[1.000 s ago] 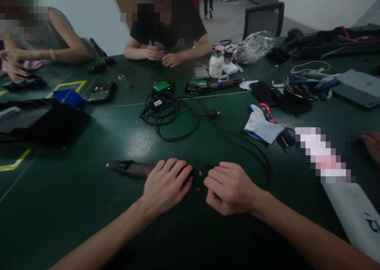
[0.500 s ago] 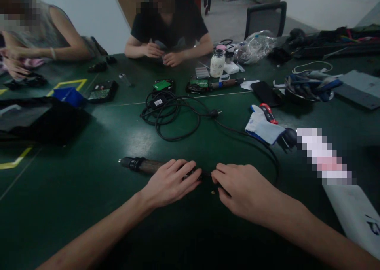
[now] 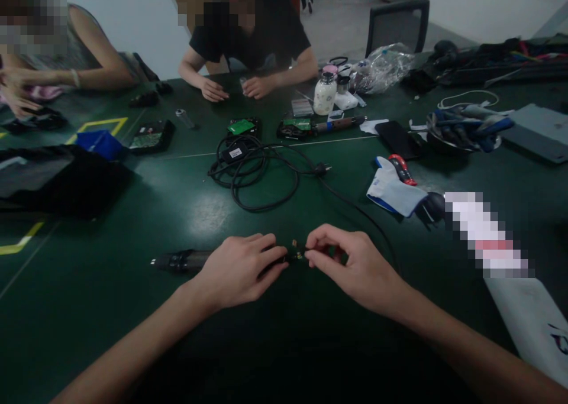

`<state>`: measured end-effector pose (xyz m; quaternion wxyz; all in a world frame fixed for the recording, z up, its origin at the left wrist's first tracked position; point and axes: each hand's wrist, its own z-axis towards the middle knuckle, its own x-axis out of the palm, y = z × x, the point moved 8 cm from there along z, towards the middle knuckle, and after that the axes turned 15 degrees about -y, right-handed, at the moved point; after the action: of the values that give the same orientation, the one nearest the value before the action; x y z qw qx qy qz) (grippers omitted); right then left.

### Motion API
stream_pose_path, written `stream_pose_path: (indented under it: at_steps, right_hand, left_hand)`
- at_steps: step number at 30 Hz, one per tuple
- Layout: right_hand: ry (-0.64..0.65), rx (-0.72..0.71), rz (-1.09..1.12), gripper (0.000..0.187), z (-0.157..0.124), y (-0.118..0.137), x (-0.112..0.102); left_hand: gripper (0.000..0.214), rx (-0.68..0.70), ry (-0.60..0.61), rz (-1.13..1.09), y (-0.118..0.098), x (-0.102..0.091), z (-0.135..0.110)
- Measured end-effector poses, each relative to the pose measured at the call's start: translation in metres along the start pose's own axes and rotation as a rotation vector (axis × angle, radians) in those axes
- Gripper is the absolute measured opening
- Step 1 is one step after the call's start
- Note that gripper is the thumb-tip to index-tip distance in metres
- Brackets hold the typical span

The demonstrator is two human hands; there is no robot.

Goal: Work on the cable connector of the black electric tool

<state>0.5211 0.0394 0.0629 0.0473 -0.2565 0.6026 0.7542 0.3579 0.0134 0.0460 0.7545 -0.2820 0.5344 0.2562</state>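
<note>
Under my left hand (image 3: 248,268) lies an electric screwdriver (image 3: 177,261) with a black front end and a bright metal tip pointing left. My fingers wrap its brown body, and its rear end is mostly hidden by them. My right hand (image 3: 350,256) is just to the right, thumb and forefinger pinched together at the tips. A small dark thing shows at that pinch, too small to name. Tiny brass-coloured pieces (image 3: 294,243) sit in the gap between both hands. A black cord (image 3: 377,217) runs from the coil down behind my right wrist.
Beyond my hands lies a coiled black cable (image 3: 266,206) with a plug. Circuit-board units (image 3: 243,127), a phone (image 3: 398,139), a white glove (image 3: 394,191) and a bottle (image 3: 325,94) are farther back. A black bag (image 3: 66,182) is left. Two people sit across the table.
My left hand and the screwdriver have shifted left. My right hand has rolled so its pinch shows, and the cord behind it has moved left. The co-worker opposite has parted their hands.
</note>
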Motion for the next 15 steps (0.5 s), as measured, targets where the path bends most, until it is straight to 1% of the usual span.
stream_pose_path:
  at_steps: [2,5,7,9,12,13,15]
  right_hand:
    - [-0.129,0.085,0.106,0.006,0.001,-0.014,-0.002]
    - [-0.182,0.14,0.116,0.006,-0.002,-0.031,0.004]
    - [-0.156,0.138,0.139,0.007,-0.004,-0.035,0.01]
    - [-0.119,0.128,0.188,0.006,-0.006,-0.035,0.016]
    - [-0.069,0.166,0.352,0.008,-0.007,-0.037,0.025]
    - [-0.042,0.203,0.438,0.01,-0.008,-0.039,0.028]
    - [0.026,0.296,0.598,0.015,-0.009,-0.044,0.036]
  left_hand:
    - [0.029,0.032,-0.061,0.084,-0.003,0.002,-0.002]
    - [0.03,0.107,-0.173,0.198,-0.009,0.005,-0.008]
    - [0.032,0.154,-0.252,0.261,-0.013,0.005,-0.011]
    - [0.033,0.194,-0.301,0.305,-0.015,0.004,-0.014]
    - [0.032,0.234,-0.352,0.347,-0.019,0.002,-0.018]
    - [0.032,0.23,-0.368,0.355,-0.021,0.001,-0.019]
    - [0.033,0.15,-0.38,0.372,-0.02,0.0,-0.021]
